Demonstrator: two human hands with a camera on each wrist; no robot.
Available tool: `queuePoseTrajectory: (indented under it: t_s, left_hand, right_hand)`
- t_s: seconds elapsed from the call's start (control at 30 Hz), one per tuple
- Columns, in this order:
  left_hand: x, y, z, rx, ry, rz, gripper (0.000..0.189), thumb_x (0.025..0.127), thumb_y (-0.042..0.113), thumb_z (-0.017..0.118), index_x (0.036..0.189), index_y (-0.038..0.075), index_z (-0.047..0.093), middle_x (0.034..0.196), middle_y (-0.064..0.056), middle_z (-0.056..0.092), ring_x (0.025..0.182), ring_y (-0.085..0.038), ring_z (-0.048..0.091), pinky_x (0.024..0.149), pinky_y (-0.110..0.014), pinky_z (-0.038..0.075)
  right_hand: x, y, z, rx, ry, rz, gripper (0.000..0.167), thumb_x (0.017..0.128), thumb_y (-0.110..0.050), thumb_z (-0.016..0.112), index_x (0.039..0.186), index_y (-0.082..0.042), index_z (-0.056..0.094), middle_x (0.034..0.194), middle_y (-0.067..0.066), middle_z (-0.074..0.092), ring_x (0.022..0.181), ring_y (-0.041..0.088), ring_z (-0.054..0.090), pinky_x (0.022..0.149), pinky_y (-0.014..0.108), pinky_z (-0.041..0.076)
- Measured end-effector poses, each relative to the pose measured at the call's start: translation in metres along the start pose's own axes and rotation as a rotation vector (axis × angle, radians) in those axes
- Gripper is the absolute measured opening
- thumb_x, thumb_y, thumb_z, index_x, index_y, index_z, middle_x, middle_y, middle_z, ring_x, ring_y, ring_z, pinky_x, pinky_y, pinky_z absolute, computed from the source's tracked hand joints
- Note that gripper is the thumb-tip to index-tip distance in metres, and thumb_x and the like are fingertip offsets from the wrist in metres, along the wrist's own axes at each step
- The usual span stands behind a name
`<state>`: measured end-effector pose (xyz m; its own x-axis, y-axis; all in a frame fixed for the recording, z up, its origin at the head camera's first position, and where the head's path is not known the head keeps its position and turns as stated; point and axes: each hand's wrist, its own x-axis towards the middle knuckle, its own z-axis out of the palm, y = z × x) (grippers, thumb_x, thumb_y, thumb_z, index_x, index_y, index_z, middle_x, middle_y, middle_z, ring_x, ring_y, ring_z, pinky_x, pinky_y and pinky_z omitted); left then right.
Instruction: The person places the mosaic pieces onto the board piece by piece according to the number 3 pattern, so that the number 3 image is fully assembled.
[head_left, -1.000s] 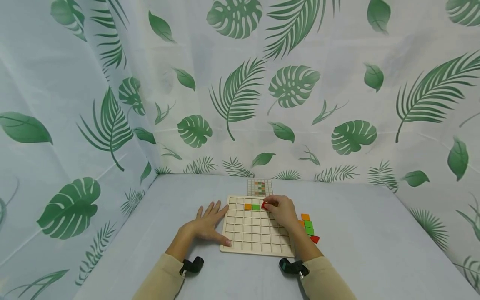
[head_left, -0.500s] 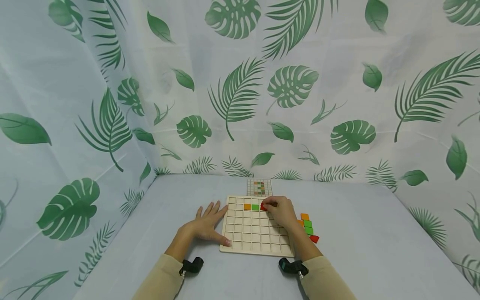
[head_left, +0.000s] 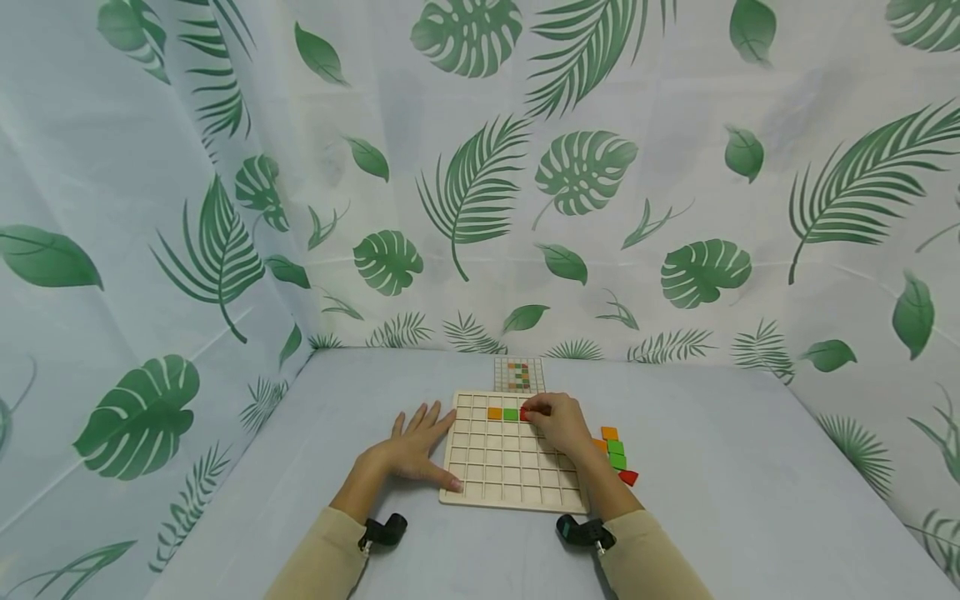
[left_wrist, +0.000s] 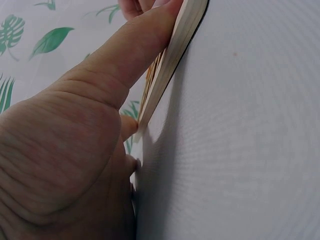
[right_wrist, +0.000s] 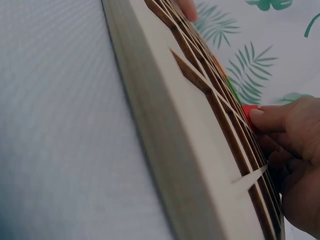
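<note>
A wooden grid board lies on the table. In an upper row sit an orange tile and a green tile, side by side. Just right of the green one, my right hand pinches a red tile between thumb and fingers, at the board's surface; the fingers partly cover it. My left hand rests against the board's left edge with fingers spread, its thumb on the near left corner.
Right of the board lie loose tiles: orange, green and red. The right forearm partly hides this group. Behind the board is a small pattern card with a coloured grid. A leaf-print curtain rises behind the table.
The right hand has shifted slightly left with the red tile, which now sits closer to the green tile. The left hand has stayed in place.
</note>
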<state>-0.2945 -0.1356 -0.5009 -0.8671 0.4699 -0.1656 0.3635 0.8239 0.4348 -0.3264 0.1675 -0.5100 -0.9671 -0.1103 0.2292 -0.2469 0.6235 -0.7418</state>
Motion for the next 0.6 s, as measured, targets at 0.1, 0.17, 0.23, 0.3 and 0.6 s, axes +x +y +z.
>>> queuePoseTrajectory:
  t_s: [0.1,0.17,0.23,0.3,0.6]
  left_hand:
    - [-0.0007,0.0007,-0.0006,0.002,-0.003,-0.004,0.132,0.069,0.076,0.082,0.169,0.020,0.017,0.176,-0.017,0.003,0.163,-0.040,-0.004,0.125,-0.070,-0.006]
    - [-0.0009,0.0010,-0.0007,0.001,-0.001,-0.005,0.131,0.069,0.075,0.082,0.169,0.020,0.017,0.176,-0.017,0.003,0.163,-0.040,-0.003,0.125,-0.070,-0.006]
    - [-0.0009,0.0011,-0.0004,0.001,0.002,-0.005,0.131,0.068,0.075,0.082,0.169,0.020,0.018,0.176,-0.017,0.004,0.163,-0.040,-0.002,0.125,-0.071,-0.005]
    - [-0.0010,0.0008,0.0000,0.002,0.003,-0.004,0.131,0.068,0.075,0.082,0.169,0.020,0.018,0.176,-0.017,0.004,0.163,-0.040,-0.002,0.125,-0.071,-0.005]
    - [0.0001,0.0006,0.0005,0.005,-0.002,-0.004,0.132,0.068,0.077,0.081,0.169,0.020,0.017,0.176,-0.017,0.003,0.163,-0.040,-0.003,0.125,-0.070,-0.005]
  right_hand:
    - [-0.0004,0.0002,0.0004,-0.012,-0.013,-0.006,0.009,0.095,-0.011,0.076,0.102,-0.008,0.080,0.095,0.004,0.077,0.082,0.014,0.065,0.074,0.030,0.053]
    - [-0.0007,-0.0001,0.0005,-0.021,-0.022,-0.004,0.010,0.095,-0.012,0.077,0.103,-0.007,0.079,0.098,0.004,0.076,0.083,0.014,0.064,0.073,0.030,0.052]
    - [-0.0006,-0.0002,0.0010,-0.031,-0.029,0.003,0.011,0.095,-0.013,0.076,0.104,-0.008,0.079,0.100,0.005,0.075,0.085,0.015,0.064,0.074,0.029,0.053]
    - [-0.0009,-0.0007,0.0012,-0.037,-0.035,0.009,0.012,0.096,-0.013,0.076,0.106,-0.007,0.079,0.103,0.006,0.075,0.087,0.016,0.065,0.075,0.031,0.054]
    - [-0.0002,-0.0011,0.0004,-0.080,-0.045,-0.019,0.011,0.095,-0.010,0.076,0.104,-0.006,0.081,0.102,0.006,0.069,0.091,0.018,0.062,0.080,0.034,0.053]
